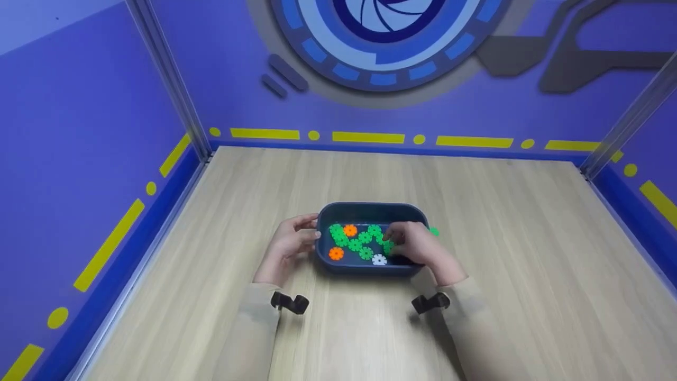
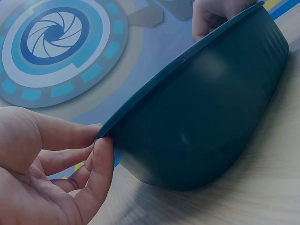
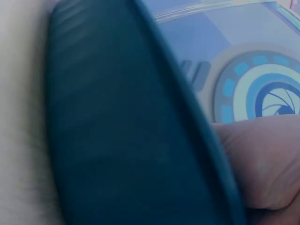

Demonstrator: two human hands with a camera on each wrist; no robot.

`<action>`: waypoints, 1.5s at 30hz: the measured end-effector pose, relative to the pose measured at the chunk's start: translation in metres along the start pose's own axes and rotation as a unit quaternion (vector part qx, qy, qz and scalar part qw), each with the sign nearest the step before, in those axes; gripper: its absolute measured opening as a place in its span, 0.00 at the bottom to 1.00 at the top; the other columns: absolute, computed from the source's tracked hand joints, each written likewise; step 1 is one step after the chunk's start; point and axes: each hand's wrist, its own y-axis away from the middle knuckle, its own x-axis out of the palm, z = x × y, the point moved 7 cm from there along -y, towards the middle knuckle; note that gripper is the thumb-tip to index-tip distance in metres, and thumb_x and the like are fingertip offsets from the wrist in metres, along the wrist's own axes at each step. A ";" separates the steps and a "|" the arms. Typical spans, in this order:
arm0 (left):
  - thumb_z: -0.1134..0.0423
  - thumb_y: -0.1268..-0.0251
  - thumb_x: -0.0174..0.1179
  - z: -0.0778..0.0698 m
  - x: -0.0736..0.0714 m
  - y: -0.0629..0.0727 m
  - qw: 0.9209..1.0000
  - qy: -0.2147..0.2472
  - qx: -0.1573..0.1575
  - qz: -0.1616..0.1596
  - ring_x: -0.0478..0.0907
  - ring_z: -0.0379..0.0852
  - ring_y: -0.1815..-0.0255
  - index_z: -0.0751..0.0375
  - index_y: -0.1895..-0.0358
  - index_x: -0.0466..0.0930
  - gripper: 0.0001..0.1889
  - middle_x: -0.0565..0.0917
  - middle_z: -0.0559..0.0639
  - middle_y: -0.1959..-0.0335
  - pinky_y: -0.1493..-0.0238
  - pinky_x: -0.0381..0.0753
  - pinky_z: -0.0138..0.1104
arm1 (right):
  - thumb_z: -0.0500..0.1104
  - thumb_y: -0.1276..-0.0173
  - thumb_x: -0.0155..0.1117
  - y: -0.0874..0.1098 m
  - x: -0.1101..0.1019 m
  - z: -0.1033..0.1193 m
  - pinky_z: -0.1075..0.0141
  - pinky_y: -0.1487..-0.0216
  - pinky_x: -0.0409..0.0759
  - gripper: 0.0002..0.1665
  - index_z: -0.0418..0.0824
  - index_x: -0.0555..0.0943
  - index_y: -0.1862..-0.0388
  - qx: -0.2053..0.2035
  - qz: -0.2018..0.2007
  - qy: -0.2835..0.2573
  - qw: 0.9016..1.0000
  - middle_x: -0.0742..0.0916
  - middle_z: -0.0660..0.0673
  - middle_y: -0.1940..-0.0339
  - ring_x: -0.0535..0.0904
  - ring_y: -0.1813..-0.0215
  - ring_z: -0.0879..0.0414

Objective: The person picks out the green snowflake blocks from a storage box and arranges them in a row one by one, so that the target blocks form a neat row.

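Blue wall (image 1: 222, 79) beyond, our left hand (image 1: 290, 238) pinches the bin (image 1: 370, 270); only the head view shows green discs (image 1: 355, 245) by our right hand (image 1: 418, 243), grip unclear.

No readable lettering or numbers — only wordless graphics
The blue back wall (image 1: 222, 95) bears a round shutter-blade emblem (image 1: 390, 37) around twelve o'clock in the head view — and, along its foot, yellow bars (image 1: 368, 137) and dots (image 1: 313, 135) running from ten o'clock to nearly three.
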 end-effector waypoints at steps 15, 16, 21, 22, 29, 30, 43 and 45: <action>0.77 0.39 0.64 0.001 0.000 -0.001 1.000 0.004 0.000 -0.006 0.79 0.41 0.70 0.66 0.31 0.76 0.29 0.81 0.58 0.48 0.67 0.83 0.33 | 0.31 0.38 0.72 0.011 -0.035 -0.021 0.73 0.58 0.81 0.21 0.33 0.85 0.45 0.061 -0.008 -0.149 0.987 0.88 0.35 0.54 0.84 0.58 0.52; 0.77 0.39 0.64 0.000 0.000 -0.001 1.000 0.004 0.001 -0.005 0.79 0.41 0.70 0.66 0.31 0.76 0.29 0.81 0.58 0.49 0.68 0.83 0.33 | 0.31 0.38 0.73 0.012 -0.038 -0.022 0.74 0.58 0.81 0.22 0.33 0.85 0.43 0.067 -0.011 -0.158 0.985 0.88 0.35 0.53 0.84 0.57 0.52; 0.77 0.39 0.63 0.000 -0.001 -0.001 1.000 0.004 0.006 -0.004 0.79 0.41 0.69 0.66 0.32 0.76 0.29 0.81 0.58 0.49 0.68 0.83 0.33 | 0.33 0.36 0.72 0.016 -0.045 -0.033 0.76 0.56 0.82 0.24 0.33 0.83 0.40 0.091 -0.023 -0.193 0.977 0.88 0.33 0.49 0.85 0.52 0.49; 0.77 0.39 0.63 0.001 -0.001 -0.002 1.000 0.003 0.006 -0.005 0.79 0.41 0.69 0.66 0.32 0.76 0.29 0.81 0.58 0.49 0.68 0.83 0.34 | 0.34 0.36 0.72 0.017 -0.046 -0.035 0.76 0.55 0.82 0.24 0.33 0.83 0.40 0.097 -0.024 -0.198 0.975 0.87 0.33 0.48 0.86 0.51 0.48; 0.77 0.39 0.64 0.001 -0.001 -0.001 1.000 -0.013 0.000 -0.014 0.81 0.43 0.66 0.65 0.32 0.78 0.29 0.82 0.59 0.47 0.65 0.85 0.35 | 0.36 0.35 0.72 0.021 -0.054 -0.046 0.73 0.52 0.82 0.25 0.34 0.83 0.38 0.120 -0.040 -0.208 0.970 0.88 0.35 0.47 0.88 0.49 0.50; 0.77 0.39 0.64 0.001 -0.001 -0.001 1.000 -0.013 0.000 -0.015 0.81 0.43 0.66 0.64 0.32 0.78 0.29 0.82 0.59 0.47 0.65 0.86 0.35 | 0.37 0.34 0.72 0.022 -0.056 -0.048 0.72 0.51 0.82 0.26 0.35 0.83 0.37 0.123 -0.043 -0.205 0.970 0.88 0.35 0.46 0.87 0.50 0.51; 0.77 0.39 0.63 0.002 0.000 -0.001 1.000 -0.008 -0.004 -0.014 0.80 0.43 0.67 0.64 0.33 0.78 0.28 0.83 0.58 0.48 0.65 0.85 0.35 | 0.42 0.32 0.72 0.036 -0.073 -0.072 0.65 0.40 0.78 0.29 0.38 0.80 0.33 0.156 -0.068 -0.219 0.961 0.86 0.37 0.44 0.86 0.50 0.61; 0.78 0.39 0.63 0.001 0.001 -0.001 1.000 -0.004 -0.004 -0.013 0.80 0.43 0.67 0.64 0.32 0.78 0.28 0.82 0.58 0.48 0.66 0.85 0.34 | 0.42 0.31 0.71 0.038 -0.075 -0.076 0.69 0.43 0.78 0.29 0.38 0.79 0.32 0.159 -0.072 -0.216 0.960 0.86 0.36 0.43 0.86 0.50 0.62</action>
